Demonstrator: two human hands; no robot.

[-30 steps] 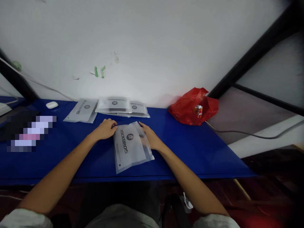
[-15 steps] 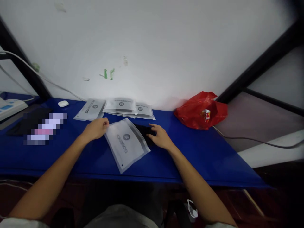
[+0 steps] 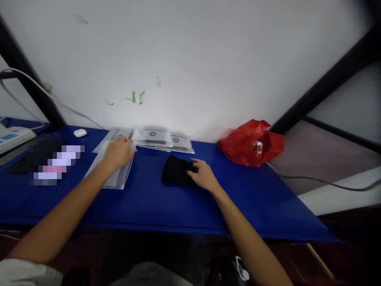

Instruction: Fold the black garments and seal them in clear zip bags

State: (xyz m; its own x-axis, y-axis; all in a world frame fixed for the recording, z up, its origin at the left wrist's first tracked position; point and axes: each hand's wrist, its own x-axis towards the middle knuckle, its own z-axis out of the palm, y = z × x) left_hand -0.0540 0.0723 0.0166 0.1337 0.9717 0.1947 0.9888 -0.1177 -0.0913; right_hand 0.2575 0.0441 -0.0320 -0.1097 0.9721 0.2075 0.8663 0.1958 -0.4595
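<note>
My left hand (image 3: 117, 151) is over a frosted zip bag (image 3: 114, 180) on the left part of the blue table, fingers curled at the bag's upper edge. Part of the bag is hidden under the hand and forearm. In the middle of the table lies a folded black fabric item (image 3: 175, 171); its exact kind cannot be made out. My right hand (image 3: 202, 174) has its thumb and fingers around the right end of it.
Several printed zip bags (image 3: 153, 136) lie along the wall. A red plastic bag (image 3: 248, 145) stands at the right with a cable beside it. At the left are a small white case (image 3: 80, 133), a dark flat item (image 3: 35, 155) and a white device (image 3: 14, 137).
My left hand has moved the zip bag leftward, away from the black fabric item, which now shows fully in front of my right hand. My right hand has hardly moved.
</note>
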